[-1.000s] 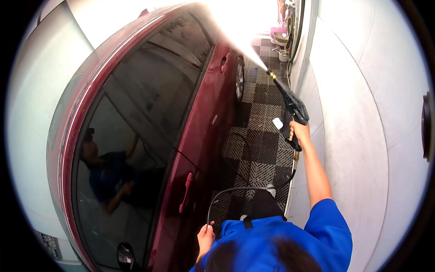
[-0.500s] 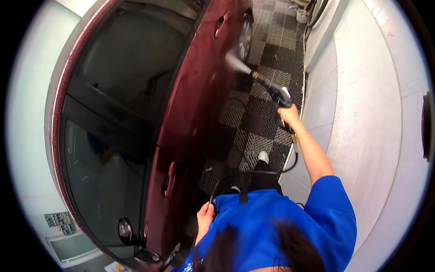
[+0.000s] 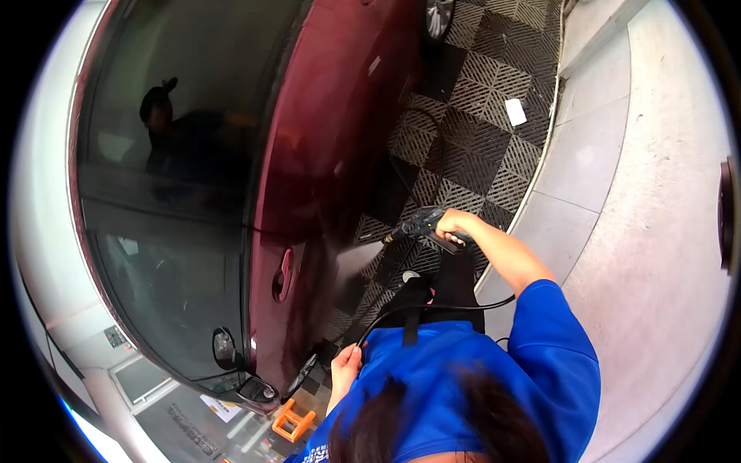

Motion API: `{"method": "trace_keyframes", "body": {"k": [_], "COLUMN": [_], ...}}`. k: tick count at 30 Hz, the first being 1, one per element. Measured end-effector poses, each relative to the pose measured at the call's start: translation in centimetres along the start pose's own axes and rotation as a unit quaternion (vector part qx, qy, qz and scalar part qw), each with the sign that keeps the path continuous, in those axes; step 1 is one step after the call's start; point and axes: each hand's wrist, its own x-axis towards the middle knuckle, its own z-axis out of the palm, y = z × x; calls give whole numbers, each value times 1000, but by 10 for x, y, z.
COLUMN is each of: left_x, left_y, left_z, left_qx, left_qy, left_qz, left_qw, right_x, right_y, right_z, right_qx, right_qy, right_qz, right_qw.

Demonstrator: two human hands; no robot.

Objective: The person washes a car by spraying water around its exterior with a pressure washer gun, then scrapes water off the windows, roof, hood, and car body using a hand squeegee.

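Note:
In my right hand (image 3: 454, 225) is the grip of a black pressure washer gun (image 3: 421, 222), its nozzle pointing left. A white fan of water spray (image 3: 361, 256) leaves the nozzle and reaches the lower side of a dark red car (image 3: 309, 147), near the front door handle (image 3: 283, 275). My left hand (image 3: 346, 364) is closed around the black hose (image 3: 432, 307), close to my waist. From there the hose loops across in front of my legs to the right.
Black and grey grid floor tiles (image 3: 494, 85) run between the car and the pale wall (image 3: 656, 185). A white rectangular piece (image 3: 515, 112) lies on them. The side mirror (image 3: 257, 390) sticks out at lower left, near an orange stool (image 3: 293, 420). A wheel (image 3: 438, 17) shows at the top.
My right hand has brought the gun down and closer to my body. The spray has shifted from near the rear wheel to the front door's lower side. My left hand keeps the hose.

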Motion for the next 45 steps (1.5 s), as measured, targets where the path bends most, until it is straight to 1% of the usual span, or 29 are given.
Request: {"method": "trace_keyframes", "body": {"k": [1,2,3,5,6,7,9,12,15,17,19,21,22,23,25,27,29,31,33,34,35,37,39,41,43,45], "left_x": [2,6,4,2,2,3,4,14,20,23,34,40,42,46,53,59,63,72,82,88,98,113,119,130,130,134], "left_y": [0,-6,0,11,14,18,28,43,63,86,94,116,125,131,141,163,184,205,224,234,242,268,302,338,369,397], "left_z": [4,0,3,7,10,11,15,23,38,50,58,69,75,81,90,103,117,132,156,168,178,201,230,254,272,287], "left_qx": [23,30,20,-6,-6,0,-3,-1,19,42,35,31,22,14,5,14,5,-3,52,75,95,91,90,78,66,86], "left_qy": [8,6,10,25,48,45,60,57,44,23,0,-25,-43,-61,-80,-92,-102,-109,-128,-140,-160,-193,-204,-223,-229,-234], "left_qz": [6,9,-9,-27,-33,-29,-14,2,19,62,72,79,80,81,107,143,151,162,180,203,237,253,294,292,270,271], "left_qw": [1000,999,1000,999,998,999,998,998,999,997,997,996,996,995,991,985,983,981,974,966,954,944,930,927,933,930], "right_x": [4,8,5,16,15,12,9,8,0,-23,-67,-108,-133,-150,-183,-208,-224,-263,-304,-314,-329,-365,-381,-380,-379,-380], "right_y": [-5,-12,-22,-29,-32,-35,-38,-33,-22,-21,-25,-30,-32,-31,-31,-26,-20,-24,-34,-37,-40,-52,-60,-65,-65,-70], "right_z": [-6,-14,-29,-66,-85,-105,-136,-175,-204,-211,-216,-214,-214,-217,-222,-232,-242,-235,-226,-227,-228,-235,-265,-307,-353,-388], "right_qx": [3,11,20,98,134,169,266,325,368,349,382,390,397,395,448,453,458,362,274,213,213,125,148,205,242,305], "right_qy": [59,123,188,284,312,340,403,461,453,498,410,421,423,430,457,487,509,553,588,619,620,624,638,647,641,627], "right_qz": [-21,-21,-21,-67,-86,-104,-132,-168,-179,-219,-247,-310,-323,-329,-350,-372,-372,-361,-375,-405,-405,-482,-465,-427,-392,-332], "right_qw": [998,992,982,951,937,919,865,808,792,763,790,758,748,743,684,648,627,658,662,638,638,603,596,598,613,636]}}
